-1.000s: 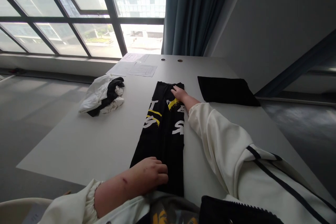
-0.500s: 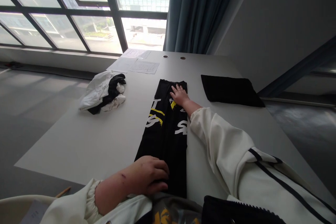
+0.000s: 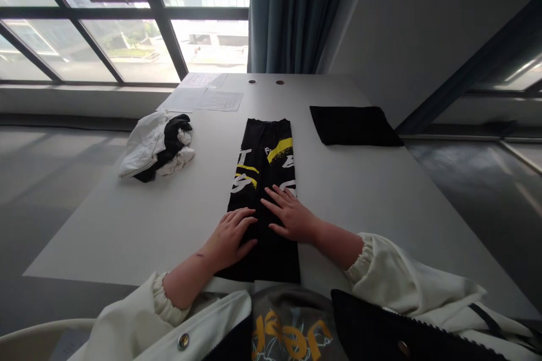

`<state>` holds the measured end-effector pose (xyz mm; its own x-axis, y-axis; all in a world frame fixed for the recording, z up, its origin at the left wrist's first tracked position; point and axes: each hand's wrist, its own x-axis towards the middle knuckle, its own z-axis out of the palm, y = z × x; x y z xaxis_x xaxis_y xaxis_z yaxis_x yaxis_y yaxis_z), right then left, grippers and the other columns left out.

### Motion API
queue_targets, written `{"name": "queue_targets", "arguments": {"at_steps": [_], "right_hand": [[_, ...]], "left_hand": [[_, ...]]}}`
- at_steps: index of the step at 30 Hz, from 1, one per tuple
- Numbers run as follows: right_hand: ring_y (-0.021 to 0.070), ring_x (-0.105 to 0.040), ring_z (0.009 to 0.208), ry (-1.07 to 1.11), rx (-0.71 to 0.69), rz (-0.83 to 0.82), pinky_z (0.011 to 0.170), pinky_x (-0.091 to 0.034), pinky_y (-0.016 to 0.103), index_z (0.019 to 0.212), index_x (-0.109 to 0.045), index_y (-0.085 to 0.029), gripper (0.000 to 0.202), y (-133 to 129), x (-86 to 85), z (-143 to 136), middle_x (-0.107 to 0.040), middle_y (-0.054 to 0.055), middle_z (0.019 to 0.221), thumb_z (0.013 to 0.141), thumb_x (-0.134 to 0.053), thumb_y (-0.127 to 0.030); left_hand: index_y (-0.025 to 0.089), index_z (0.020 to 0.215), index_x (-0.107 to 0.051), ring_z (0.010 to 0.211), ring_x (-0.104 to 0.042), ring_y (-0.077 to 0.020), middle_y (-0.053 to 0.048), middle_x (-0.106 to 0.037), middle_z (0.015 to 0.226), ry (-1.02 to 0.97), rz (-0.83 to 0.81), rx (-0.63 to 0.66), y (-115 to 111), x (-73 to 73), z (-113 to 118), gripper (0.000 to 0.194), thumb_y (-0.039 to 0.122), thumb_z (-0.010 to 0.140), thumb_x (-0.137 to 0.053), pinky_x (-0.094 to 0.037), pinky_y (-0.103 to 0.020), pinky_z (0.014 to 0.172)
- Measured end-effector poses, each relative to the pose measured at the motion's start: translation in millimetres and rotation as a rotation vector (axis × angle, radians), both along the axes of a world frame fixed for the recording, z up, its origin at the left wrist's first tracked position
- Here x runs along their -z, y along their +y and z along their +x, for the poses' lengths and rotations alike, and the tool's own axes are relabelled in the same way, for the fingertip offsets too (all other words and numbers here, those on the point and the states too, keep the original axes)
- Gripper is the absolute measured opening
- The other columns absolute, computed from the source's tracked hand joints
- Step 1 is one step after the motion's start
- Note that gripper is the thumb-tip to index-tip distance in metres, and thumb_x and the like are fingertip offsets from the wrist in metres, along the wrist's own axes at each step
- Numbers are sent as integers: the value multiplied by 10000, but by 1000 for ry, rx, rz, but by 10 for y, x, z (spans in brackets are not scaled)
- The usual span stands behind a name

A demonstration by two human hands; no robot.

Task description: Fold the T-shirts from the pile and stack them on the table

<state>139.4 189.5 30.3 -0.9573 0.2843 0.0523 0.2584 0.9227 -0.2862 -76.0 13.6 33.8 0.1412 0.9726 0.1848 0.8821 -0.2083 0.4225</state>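
Observation:
A black T-shirt (image 3: 271, 254) with white letters and yellow brush-stroke prints lies before me, folded into a long strip with its neck end away from me. My left hand (image 3: 232, 238) rests on the strip's left half near its close end, fingers stretched out and slightly bent. On the right half, a little farther up, my right hand (image 3: 292, 218) lies flat with fingers spread over the cloth. Neither hand grips any fabric. Part of the lower white lettering is hidden behind my right fingers.
On the white table (image 3: 347, 203), a crumpled pile of white and black clothes (image 3: 146, 144) sits at left and a folded black cloth (image 3: 353, 125) at right. Paper sheets (image 3: 218, 100) lie toward the back. Windows and a blue curtain (image 3: 292, 17) stand beyond.
My right hand has slid back from the shirt's far end to its middle. My left hand has moved slightly forward, and its fingers are straighter. The view has shifted a little.

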Motion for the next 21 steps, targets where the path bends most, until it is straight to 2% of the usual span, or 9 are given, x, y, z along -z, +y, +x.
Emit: {"name": "queue_targets", "arguments": {"at_steps": [2, 4, 6, 8, 10, 13, 16, 18, 21], "right_hand": [[373, -79, 1644, -10, -62, -39, 1308, -143, 620, 1642, -431, -221, 767, -222, -31, 171, -193, 141, 1768, 949, -690, -425], [370, -112, 1641, -18, -121, -87, 1307, -143, 622, 1637, -442, -249, 781, -406, -56, 315, -211, 133, 1764, 924, -721, -409], [363, -180, 1629, -23, -179, -140, 1305, -145, 622, 1623, -466, -270, 777, -526, -80, 423, -255, 126, 1753, 905, -737, -393], [358, -237, 1615, -24, -225, -182, 1303, -148, 623, 1600, -502, -273, 773, -586, -106, 494, -303, 128, 1736, 879, -757, -389], [362, -268, 1604, -13, -239, -202, 1299, -156, 631, 1575, -539, -258, 773, -617, -127, 534, -348, 144, 1715, 849, -780, -374], [375, -291, 1593, 29, -234, -193, 1284, -170, 666, 1536, -582, -233, 737, -674, -118, 570, -413, 168, 1678, 826, -767, -302], [370, -336, 1575, 77, -239, -174, 1270, -191, 695, 1523, -582, -216, 729, -747, -23, 621, -480, 175, 1633, 805, -702, -196], [322, -411, 1541, 137, -190, -169, 1272, -263, 651, 1510, -579, -207, 726, -778, 70, 678, -542, 170, 1584, 795, -610, -83], [226, -534, 1448, 250, -35, -199, 1225, -438, 480, 1473, -586, -202, 721, -778, 180, 776, -589, 149, 1529, 801, -473, 34]], "left_hand": [[245, 1180, -667, 1401, -531, -309, -116, -612, 1480, -34, -25, 80, -74, -67, -60, 307, 355, 901, -729, -421, -520, 1189], [255, 1103, -678, 1382, -544, -307, -103, -631, 1452, -57, -62, 194, -176, -135, -123, 342, 439, 841, -798, -390, -513, 1217], [267, 1118, -683, 1384, -547, -310, -95, -630, 1456, -61, -91, 282, -282, -180, -168, 450, 514, 779, -844, -331, -523, 1261], [281, 1168, -684, 1410, -531, -321, -90, -604, 1494, -38, -107, 324, -365, -190, -181, 513, 515, 748, -862, -276, -551, 1289], [280, 1192, -681, 1420, -525, -329, -93, -589, 1512, -5, -95, 308, -406, -169, -159, 474, 404, 765, -844, -279, -574, 1287], [248, 1173, -678, 1342, -587, -306, -109, -640, 1432, 29, -50, 214, -391, -115, -90, 389, 168, 795, -720, -424, -528, 1209], [228, 1110, -676, 1257, -641, -288, -105, -695, 1327, 51, -25, 150, -348, -92, -64, 369, 55, 789, -615, -535, -462, 1099], [228, 1098, -666, 1225, -665, -271, -96, -687, 1344, 56, -29, 120, -344, -98, -114, 410, 1, 773, -559, -562, -436, 1065], [248, 1148, -649, 1223, -677, -228, -70, -648, 1420, 25, -47, 87, -387, -98, -283, 567, -72, 716, -468, -564, -392, 1066]]}}
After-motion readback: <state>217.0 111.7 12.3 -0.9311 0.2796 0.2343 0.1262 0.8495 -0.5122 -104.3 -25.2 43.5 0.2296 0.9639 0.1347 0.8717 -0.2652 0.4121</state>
